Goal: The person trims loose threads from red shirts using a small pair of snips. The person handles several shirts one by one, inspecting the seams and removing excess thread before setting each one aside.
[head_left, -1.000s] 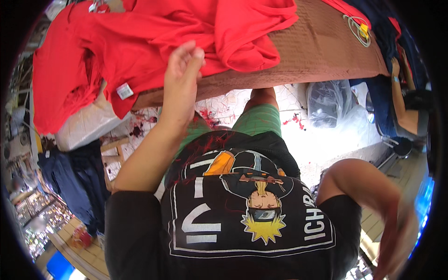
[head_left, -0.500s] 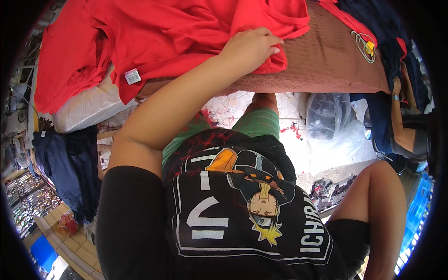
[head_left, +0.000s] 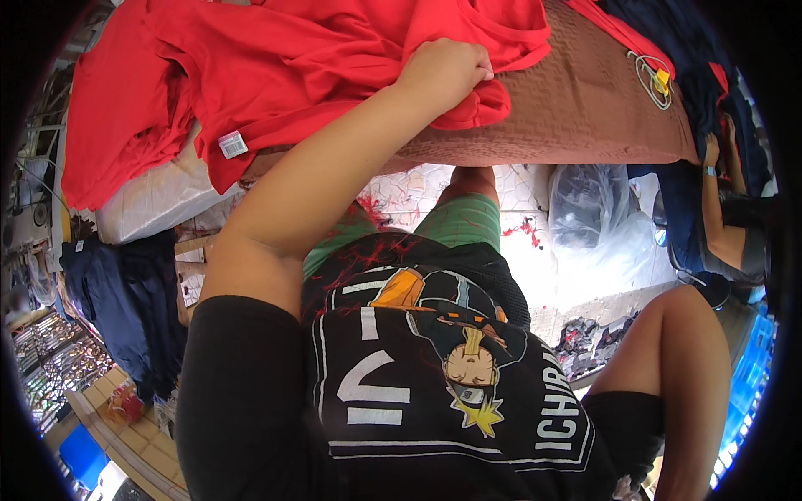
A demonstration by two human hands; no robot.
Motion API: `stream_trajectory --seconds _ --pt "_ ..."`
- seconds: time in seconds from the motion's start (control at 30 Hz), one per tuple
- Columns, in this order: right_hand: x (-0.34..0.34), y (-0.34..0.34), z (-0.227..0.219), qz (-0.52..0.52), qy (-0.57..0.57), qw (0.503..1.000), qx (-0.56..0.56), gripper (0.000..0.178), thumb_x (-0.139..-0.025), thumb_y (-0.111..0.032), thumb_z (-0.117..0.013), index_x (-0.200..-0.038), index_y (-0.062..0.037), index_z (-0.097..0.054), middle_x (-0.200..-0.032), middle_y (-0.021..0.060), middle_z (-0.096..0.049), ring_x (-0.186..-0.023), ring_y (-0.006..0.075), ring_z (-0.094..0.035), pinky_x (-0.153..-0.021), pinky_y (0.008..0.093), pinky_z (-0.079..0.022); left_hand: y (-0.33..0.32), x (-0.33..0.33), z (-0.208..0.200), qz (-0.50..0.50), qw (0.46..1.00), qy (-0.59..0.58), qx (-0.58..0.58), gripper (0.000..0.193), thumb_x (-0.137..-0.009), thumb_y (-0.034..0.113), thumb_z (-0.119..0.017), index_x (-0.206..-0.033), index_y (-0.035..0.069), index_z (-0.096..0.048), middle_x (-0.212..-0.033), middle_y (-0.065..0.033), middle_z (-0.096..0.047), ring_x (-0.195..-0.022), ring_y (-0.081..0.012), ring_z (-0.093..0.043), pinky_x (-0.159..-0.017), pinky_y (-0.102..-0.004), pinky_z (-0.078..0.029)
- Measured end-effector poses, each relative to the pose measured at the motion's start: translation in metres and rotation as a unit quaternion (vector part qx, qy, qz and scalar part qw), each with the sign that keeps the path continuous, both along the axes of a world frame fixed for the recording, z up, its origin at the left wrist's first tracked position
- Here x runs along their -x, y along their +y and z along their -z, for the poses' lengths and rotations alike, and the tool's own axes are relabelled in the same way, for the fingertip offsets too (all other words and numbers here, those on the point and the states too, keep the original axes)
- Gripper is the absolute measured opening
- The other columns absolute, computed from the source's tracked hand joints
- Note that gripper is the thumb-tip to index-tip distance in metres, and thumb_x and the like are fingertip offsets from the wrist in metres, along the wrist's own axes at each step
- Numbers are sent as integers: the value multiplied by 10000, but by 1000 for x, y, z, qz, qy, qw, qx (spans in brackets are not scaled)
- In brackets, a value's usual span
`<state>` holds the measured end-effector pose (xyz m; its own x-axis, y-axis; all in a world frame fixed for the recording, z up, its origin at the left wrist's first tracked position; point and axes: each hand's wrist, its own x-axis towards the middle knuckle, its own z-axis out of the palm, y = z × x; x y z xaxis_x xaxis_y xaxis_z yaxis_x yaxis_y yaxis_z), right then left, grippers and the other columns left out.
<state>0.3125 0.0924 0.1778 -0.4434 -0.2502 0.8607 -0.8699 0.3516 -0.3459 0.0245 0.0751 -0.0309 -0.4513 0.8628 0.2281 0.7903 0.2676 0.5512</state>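
Brown-covered counter [head_left: 593, 113] up top, tiled floor [head_left: 520, 188] below, & here's the red garment [head_left: 322, 63] sprawled on the counter, long axis approx. L-to-R, L part dropping past the near edge. L hand [head_left: 447, 73] is on it, near its R end, fingers curled in; can't tell if they pinch cloth. Most fabric's to that hand's L. R hand's out of frame, so of the 2, L's nearer.

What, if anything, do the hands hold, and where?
Cannot tell: the left hand curls over the red garment, its grip hidden; the right hand is out of view.
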Motion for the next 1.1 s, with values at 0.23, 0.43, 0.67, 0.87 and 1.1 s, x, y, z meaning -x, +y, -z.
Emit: stream_trajectory --seconds 0.23,0.43,0.67,0.87,1.1 --pt "-9 16 2 46 8 997 59 228 -759 -65 -697 -985 -36 -688 -766 7 -613 -658 70 -523 -581 160 -372 -29 -8 -38 12 981 -173 -91 216 -896 228 -640 -952 25 -687 -905 -70 -704 -874 -127 -652 -770 -272 -506" --pt "-7 57 49 277 -62 922 264 220 -744 -40 -701 -964 -34 -692 -771 16 -621 -675 76 -544 -600 154 -386 -79 -41 -70 121 889 -396 -196 125 -909 86 -617 -959 -26 -635 -1040 -108 -666 -1001 -173 -626 -936 -313 -467" --pt "74 67 166 357 -334 872 31 270 -793 -164 -743 -1008 -28 -655 -846 63 -646 -728 157 -638 -649 260 -516 -124 -66 -44 119 816 -522 -219 89 -908 25 -610 -975 -33 -617 -1045 -145 -660 -1037 -195 -615 -945 -340 -475" --pt "89 57 200 373 -326 868 18 257 -788 -208 -744 -963 -43 -651 -804 98 -632 -672 246 -641 -574 338 -506 -124 -76 -38 116 800 -534 -248 66 -907 -3 -596 -958 -41 -613 -1040 -160 -659 -1025 -207 -617 -932 -350 -483" --pt "103 54 212 386 -316 866 30 203 -792 -230 -727 -902 -71 -666 -743 104 -625 -620 292 -605 -551 363 -477 -122 -79 -35 123 827 -506 -212 56 -898 1 -607 -935 -39 -625 -1038 -157 -665 -993 -190 -624 -903 -345 -495"
